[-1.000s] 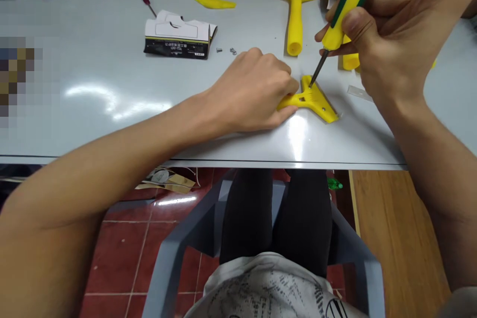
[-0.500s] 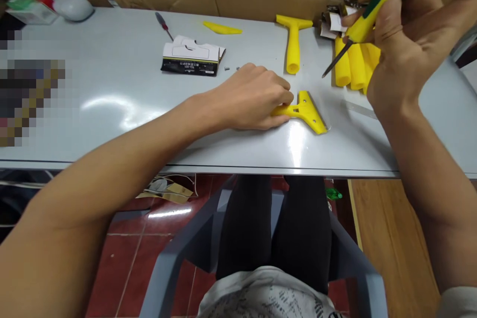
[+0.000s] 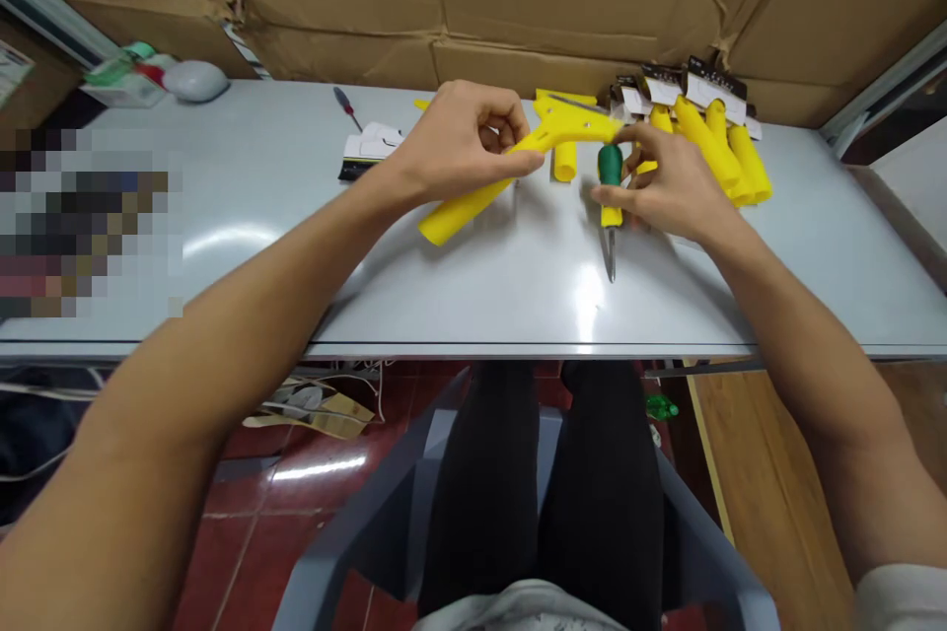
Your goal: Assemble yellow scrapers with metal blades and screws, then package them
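In my left hand (image 3: pixel 473 143) is a yellow scraper (image 3: pixel 480 200), gripped at the neck between thumb and fingers. Its handle slants down toward the lower left and its wide head, with a dark blade edge and a small screw, points right, raised over the table. My right hand (image 3: pixel 666 173) has its thumb across the handle of a green and yellow screwdriver (image 3: pixel 611 215), whose metal tip points toward me. The index fingertip is at the right corner of the scraper head; whether it touches is unclear. Behind the head stands out part of another yellow scraper handle (image 3: pixel 564 161).
Several yellow handles (image 3: pixel 714 153) with black and white cards lie at the back right. A black and white packet (image 3: pixel 364 150) and a small screwdriver (image 3: pixel 347 106) are left of my hand. A cardboard wall (image 3: pixel 518 0) backs the grey table (image 3: pixel 473 315).
My left hand has lifted the scraper off the table and turned its head up to the right. The right hand has come down and left with the screwdriver, tip now toward me.
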The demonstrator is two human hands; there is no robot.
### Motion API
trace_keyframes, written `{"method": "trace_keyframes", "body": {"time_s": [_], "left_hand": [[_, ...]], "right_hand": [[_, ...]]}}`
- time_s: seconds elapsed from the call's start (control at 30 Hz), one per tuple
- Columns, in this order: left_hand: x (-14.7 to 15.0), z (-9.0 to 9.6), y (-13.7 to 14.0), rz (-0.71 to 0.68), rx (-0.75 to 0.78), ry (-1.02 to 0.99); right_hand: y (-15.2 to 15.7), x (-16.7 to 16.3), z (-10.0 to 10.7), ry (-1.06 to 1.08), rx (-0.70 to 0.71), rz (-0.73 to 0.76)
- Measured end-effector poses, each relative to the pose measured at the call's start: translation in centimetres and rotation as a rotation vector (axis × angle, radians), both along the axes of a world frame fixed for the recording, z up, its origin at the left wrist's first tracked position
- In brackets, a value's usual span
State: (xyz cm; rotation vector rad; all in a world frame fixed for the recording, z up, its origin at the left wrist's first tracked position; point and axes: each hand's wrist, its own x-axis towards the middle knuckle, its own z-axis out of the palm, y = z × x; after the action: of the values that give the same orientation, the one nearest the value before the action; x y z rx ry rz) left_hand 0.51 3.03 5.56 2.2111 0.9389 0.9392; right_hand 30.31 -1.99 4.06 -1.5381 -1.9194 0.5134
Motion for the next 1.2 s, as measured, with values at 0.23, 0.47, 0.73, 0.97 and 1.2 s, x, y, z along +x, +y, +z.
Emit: {"method": "trace_keyframes", "body": {"time_s": [0.23,0.47,0.73,0.97,1.2], "left_hand": [[0.7,-1.5,1.0,0.155,-0.09,-0.203],[-0.4,-2.1,3.3,0.335,-0.184,-0.298],[5.1,-4.9,-3.2,0.088,-0.078,-0.357],[-1.8,0.4,0.0,-0.037,0.146,0.36],[-13.3,-0.7,9.3,0.233,0.103,0.781]], "right_hand": [[-0.7,-0.7,-0.5,-0.197,-0.046,0.12],[-1.0,-0.7,-0.6,0.018,0.208,0.122],[-1.9,-2.8,-1.4,0.328,-0.014,0.386],[-0.5,-1.5,-0.8,0.504,0.104,0.108],[0.2,-0.6,-0.6,0.622,0.066,0.109]]}}
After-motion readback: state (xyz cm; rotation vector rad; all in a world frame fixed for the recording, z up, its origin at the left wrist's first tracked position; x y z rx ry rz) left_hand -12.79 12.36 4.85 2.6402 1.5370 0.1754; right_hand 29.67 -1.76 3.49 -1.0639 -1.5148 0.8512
